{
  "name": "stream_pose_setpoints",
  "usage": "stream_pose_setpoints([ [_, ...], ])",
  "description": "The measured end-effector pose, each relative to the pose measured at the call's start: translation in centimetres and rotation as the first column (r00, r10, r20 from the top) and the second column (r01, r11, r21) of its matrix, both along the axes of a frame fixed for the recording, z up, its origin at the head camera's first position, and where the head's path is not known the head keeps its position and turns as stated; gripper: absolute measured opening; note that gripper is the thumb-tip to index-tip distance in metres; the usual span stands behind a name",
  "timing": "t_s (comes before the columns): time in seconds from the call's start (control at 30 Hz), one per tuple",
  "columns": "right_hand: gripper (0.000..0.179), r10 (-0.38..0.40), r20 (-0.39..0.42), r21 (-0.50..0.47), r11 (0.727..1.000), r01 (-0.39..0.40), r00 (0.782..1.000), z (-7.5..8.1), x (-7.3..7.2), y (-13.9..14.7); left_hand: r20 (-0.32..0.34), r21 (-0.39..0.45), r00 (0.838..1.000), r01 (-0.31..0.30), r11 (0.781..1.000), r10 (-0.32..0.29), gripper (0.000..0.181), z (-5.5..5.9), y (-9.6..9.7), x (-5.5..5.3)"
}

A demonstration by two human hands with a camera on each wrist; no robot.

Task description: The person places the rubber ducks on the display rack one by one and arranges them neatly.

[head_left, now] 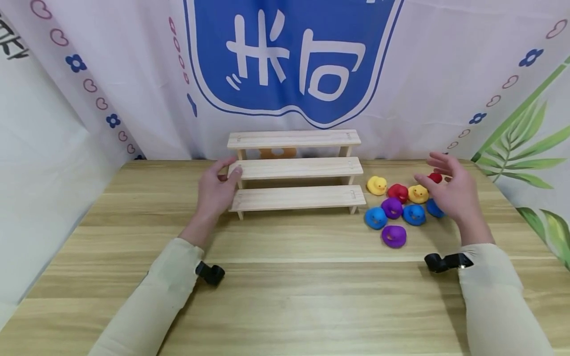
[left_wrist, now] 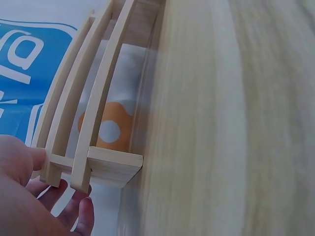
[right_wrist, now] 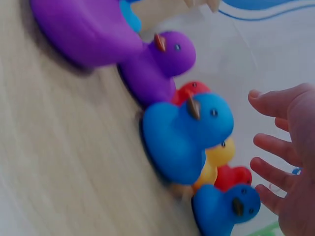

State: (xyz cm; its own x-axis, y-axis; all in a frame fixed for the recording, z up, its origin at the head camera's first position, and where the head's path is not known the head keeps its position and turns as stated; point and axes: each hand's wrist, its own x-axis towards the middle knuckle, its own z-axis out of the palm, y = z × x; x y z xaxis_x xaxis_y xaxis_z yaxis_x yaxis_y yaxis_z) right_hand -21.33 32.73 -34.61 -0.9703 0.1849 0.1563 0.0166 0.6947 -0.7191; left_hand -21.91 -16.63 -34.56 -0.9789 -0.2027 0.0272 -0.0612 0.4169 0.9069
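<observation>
A three-tier wooden shelf (head_left: 296, 169) stands at the back of the table. My left hand (head_left: 218, 190) holds its left end at the middle tier, thumb on top; in the left wrist view, fingers (left_wrist: 84, 216) curl beneath the plank ends. Right of the shelf sit several rubber ducks: yellow (head_left: 376, 185), red (head_left: 398, 193), purple (head_left: 394, 236) and blue (head_left: 414, 215). Over the right edge of this group hovers my right hand (head_left: 456, 190), fingers spread and holding nothing. It partly hides a red duck (head_left: 435, 177) and a blue duck (head_left: 434, 208).
A white curtain (head_left: 427, 64) with a blue printed emblem (head_left: 294, 59) hangs behind the wood-grain table (head_left: 285, 306). Black wrist cameras sit on both cuffs, the left camera (head_left: 211, 273) and the right camera (head_left: 441, 262). Green leaves are printed on the right side.
</observation>
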Motion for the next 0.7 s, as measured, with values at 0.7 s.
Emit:
stream_pose_setpoints([
  [0.7, 0.07, -0.055, 0.132, -0.066, 0.996, 0.064, 0.99, -1.8, -0.5, 3.3, -0.048, -0.018, 0.999, 0.007, 1.0, -0.008, 0.045, -0.3, -0.1, 0.1],
])
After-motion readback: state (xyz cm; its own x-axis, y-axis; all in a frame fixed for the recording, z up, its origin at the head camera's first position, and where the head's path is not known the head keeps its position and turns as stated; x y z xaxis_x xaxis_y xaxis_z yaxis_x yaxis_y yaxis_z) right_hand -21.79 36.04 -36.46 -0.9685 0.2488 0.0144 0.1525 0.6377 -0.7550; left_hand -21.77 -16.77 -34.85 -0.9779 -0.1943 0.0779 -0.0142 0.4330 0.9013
